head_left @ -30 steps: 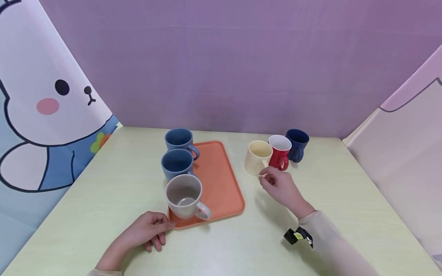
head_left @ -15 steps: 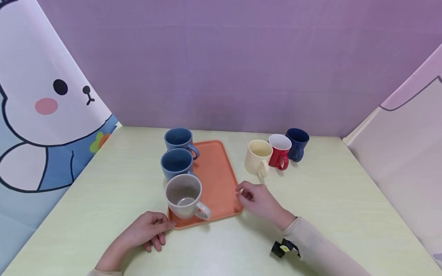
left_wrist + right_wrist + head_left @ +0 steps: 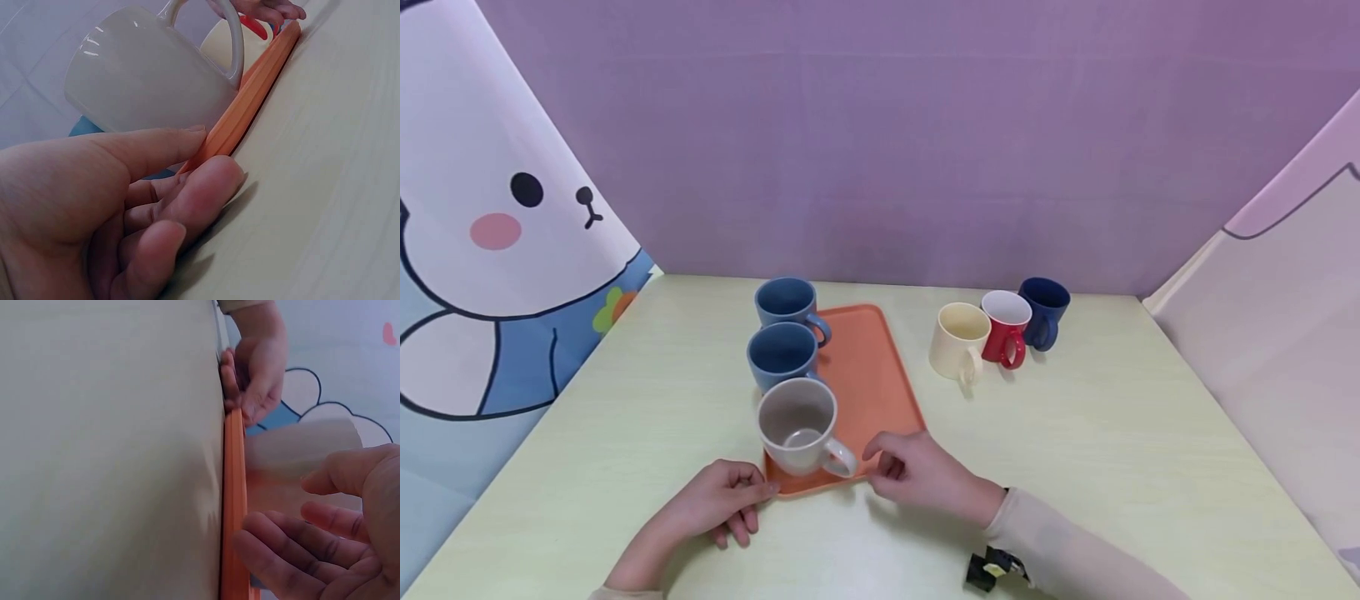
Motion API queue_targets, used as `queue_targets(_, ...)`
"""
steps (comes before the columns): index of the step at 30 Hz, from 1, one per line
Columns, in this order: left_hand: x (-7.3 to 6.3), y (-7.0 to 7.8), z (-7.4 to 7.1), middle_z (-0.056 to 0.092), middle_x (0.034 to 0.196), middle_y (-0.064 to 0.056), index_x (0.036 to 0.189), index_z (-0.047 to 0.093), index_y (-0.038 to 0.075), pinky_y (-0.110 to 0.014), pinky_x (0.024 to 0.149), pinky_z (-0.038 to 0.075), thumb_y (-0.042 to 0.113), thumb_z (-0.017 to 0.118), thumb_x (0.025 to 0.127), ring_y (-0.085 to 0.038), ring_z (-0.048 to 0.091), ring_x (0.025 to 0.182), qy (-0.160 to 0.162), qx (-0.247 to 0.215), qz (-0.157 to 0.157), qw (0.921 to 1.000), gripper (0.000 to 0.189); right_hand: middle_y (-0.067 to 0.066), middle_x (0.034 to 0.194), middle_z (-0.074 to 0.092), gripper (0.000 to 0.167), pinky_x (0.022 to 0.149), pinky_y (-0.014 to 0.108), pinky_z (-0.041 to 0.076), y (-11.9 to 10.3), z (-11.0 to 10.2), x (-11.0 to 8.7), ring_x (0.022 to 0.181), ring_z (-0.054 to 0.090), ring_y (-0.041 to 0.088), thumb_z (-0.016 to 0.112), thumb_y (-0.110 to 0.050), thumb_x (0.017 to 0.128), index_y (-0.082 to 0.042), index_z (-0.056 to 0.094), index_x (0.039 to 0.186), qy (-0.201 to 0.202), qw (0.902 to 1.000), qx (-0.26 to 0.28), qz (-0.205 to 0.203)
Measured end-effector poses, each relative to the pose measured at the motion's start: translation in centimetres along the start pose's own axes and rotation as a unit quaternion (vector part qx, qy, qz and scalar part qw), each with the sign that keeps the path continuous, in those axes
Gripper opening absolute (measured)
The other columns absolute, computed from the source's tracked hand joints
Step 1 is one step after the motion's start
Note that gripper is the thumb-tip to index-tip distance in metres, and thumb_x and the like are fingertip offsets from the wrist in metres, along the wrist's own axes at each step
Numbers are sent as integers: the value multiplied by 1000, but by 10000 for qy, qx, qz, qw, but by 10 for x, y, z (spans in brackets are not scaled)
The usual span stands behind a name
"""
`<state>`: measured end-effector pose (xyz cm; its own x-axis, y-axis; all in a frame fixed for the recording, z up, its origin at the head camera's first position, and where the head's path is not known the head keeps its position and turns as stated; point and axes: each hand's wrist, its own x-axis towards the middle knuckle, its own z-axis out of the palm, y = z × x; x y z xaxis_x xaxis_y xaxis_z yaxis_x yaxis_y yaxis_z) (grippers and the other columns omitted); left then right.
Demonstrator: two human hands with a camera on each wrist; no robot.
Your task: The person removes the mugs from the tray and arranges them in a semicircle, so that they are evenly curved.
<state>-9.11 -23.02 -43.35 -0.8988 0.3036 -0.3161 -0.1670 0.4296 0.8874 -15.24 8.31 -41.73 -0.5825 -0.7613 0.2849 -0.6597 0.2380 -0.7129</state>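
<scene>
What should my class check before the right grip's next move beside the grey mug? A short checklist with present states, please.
1. Left grip pinching the corner of the orange tray: ok.
2. Grey mug upright: ok.
3. Grey mug's handle turned towards the right grip: ok.
4. Right grip holding that handle: not ok; it holds nothing.
5. Right fingertips free of the tray edge: cannot tell; they overlap it in view.
6. Cream mug, red mug and navy mug clear of the tray: ok.
</scene>
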Motion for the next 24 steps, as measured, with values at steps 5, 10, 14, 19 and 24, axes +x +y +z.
queue_targets(5, 1, 0, 0, 65, 64, -5, 87, 64, 5, -27, 42, 49, 34, 63, 99, -19, 66, 51, -18, -5, 4, 10000, 32, -3, 72, 67, 18, 59, 14, 51, -2, 10, 3, 63, 55, -8, 72, -1, 86, -7, 64, 102, -5, 9998, 75, -191)
queue_targets(10, 2, 0, -1, 65, 64, -6, 87, 64, 5, -27, 42, 49, 35, 63, 99, -20, 66, 51, -17, 11, 31, 10000, 32, -1, 77, 68, 17, 59, 13, 50, -3, 17, 8, 68, 55, -7, 72, -2, 87, -8, 64, 101, 133, 9992, 21, -378)
queue_targets(14, 3, 0, -1, 65, 64, -6, 87, 64, 6, -26, 42, 49, 35, 63, 99, -19, 66, 51, -23, 5, 38, 10000, 32, -3, 78, 66, 9, 59, 13, 48, -5, 21, 13, 67, 53, -5, 71, -7, 92, -9, 64, 98, 78, 9994, 182, -267)
queue_targets(19, 3, -1, -1, 65, 64, -6, 87, 65, 5, -25, 42, 48, 33, 63, 99, -18, 65, 50, -62, -58, 71, 9999, 31, -5, 76, 61, 6, 56, 14, 43, -6, 25, 14, 64, 49, -2, 65, -14, 99, -9, 67, 100, 43, 9984, 557, -90)
queue_targets(24, 3, -1, 0, 65, 63, -6, 87, 64, 5, -25, 41, 48, 33, 64, 98, -18, 65, 50, -49, -51, 83, 9999, 30, -2, 76, 64, 11, 57, 16, 44, -6, 25, 14, 65, 51, -1, 62, -15, 101, -6, 67, 98, 72, 9975, 698, -102)
